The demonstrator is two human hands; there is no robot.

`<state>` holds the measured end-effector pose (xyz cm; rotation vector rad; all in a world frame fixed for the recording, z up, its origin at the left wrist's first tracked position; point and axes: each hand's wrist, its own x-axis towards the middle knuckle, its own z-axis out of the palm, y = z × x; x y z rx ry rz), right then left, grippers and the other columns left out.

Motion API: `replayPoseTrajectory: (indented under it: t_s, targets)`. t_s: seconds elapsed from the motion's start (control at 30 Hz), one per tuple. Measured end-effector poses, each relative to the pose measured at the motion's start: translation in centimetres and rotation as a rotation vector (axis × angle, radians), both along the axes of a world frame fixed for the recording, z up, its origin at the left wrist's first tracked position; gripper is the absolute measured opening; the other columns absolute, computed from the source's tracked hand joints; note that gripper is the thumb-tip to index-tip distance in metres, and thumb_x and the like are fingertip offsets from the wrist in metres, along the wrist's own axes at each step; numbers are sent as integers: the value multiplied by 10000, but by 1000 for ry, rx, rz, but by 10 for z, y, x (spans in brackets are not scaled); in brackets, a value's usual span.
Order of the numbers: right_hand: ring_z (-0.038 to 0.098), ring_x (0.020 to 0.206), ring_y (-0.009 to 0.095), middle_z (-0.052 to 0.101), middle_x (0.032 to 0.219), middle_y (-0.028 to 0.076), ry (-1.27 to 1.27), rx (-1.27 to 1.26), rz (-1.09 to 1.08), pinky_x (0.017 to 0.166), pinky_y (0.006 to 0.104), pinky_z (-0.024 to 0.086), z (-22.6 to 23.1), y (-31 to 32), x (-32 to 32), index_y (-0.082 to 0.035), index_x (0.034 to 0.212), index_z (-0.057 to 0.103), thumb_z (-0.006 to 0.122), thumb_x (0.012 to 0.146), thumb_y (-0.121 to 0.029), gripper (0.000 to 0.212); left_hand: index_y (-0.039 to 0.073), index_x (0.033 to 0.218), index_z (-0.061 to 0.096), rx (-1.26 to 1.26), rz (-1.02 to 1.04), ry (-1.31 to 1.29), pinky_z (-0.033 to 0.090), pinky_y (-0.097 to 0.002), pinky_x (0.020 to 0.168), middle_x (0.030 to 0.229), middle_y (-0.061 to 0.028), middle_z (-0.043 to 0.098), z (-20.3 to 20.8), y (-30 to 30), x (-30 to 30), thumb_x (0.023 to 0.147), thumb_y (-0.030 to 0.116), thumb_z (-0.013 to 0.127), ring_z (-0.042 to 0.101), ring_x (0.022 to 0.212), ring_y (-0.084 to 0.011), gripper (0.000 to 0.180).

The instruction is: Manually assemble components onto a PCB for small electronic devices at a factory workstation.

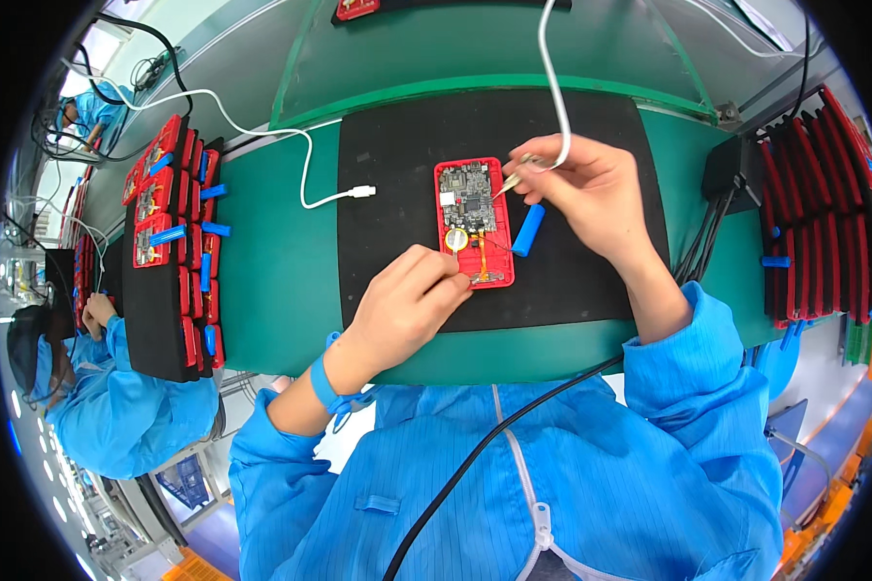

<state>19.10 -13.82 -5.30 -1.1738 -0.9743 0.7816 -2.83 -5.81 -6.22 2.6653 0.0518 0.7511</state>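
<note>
A red open case [503, 237] lies on the black mat, long side toward me. Inside it sits a green-grey circuit board [479, 182] with a round coin cell [456, 239] and an orange ribbon strip. My left hand [412, 295], fingers curled, grips the case at its lower left edge. Over the case's upper right edge, my right hand [583, 184] pinches a slim, pointed, pale metal tool [513, 179], its tip at the board's right side. A white cable [555, 77] runs down to these fingers. Beside the case lies a blue cylindrical battery [528, 230], joined by a thin wire.
A white cable with a plug [360, 192] lies on the black mat [388, 136]. Stacked red cases on black trays stand at left [155, 290] and right [824, 232]. A black box [731, 172] with cables sits at right. Another person [116, 387] works at far left.
</note>
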Motion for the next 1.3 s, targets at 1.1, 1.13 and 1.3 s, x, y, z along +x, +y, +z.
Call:
replayPoseTrajectory:
  t_s: [1.1, 1.13, 1.3]
  targets:
    - [655, 730, 107, 686, 864, 66, -233, -47, 45, 627, 236, 523, -7, 12, -18, -3, 955, 707, 683, 845, -46, 121, -10, 881, 715, -870, 205, 110, 524, -214, 629, 808, -73, 697, 13, 47, 44, 785, 37, 735, 660, 705, -95, 109]
    - [659, 732, 113, 687, 865, 68, -236, -43, 53, 629, 239, 525, -8, 12, -17, -9, 959, 710, 687, 841, -47, 126, -10, 881, 715, -872, 204, 111, 524, -214, 629, 808, -73, 697, 11, 46, 45, 785, 37, 735, 660, 705, -95, 109]
    - [671, 723, 134, 684, 830, 74, -407, -7, 23, 628, 242, 530, -8, 13, -16, -33, 940, 721, 708, 814, -46, 127, 0, 883, 718, -918, 170, 40, 466, -202, 539, 787, -65, 689, 2, 46, 43, 777, 33, 730, 604, 606, -69, 112]
